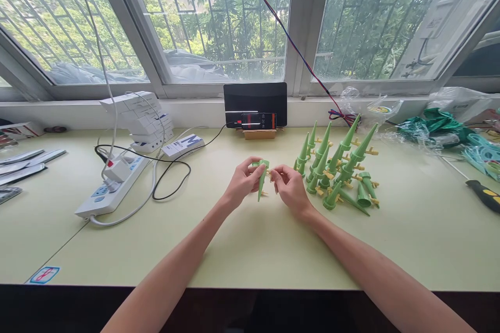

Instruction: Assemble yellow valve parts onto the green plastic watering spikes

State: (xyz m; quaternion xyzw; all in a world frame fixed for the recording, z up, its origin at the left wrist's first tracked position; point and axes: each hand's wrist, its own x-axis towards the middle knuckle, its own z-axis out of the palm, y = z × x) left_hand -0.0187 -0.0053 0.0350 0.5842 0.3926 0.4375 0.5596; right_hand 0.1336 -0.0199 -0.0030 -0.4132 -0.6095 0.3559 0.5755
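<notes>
My left hand is closed on a green plant watering spike, its point tilted down towards the table. Fingers of my right hand pinch at a small yellow valve against the spike's side. Whether the valve is seated in the spike is hard to make out. Just below, a small yellow piece shows near the tabletop. To the right of my right hand stand several more green spikes with yellow valves sticking out, and a few lie on their sides.
A phone leans on a dark screen at the back. On the left are a power strip, cables and white boxes. To the right lie a screwdriver and green plastic wrapping. Windows rise behind the table.
</notes>
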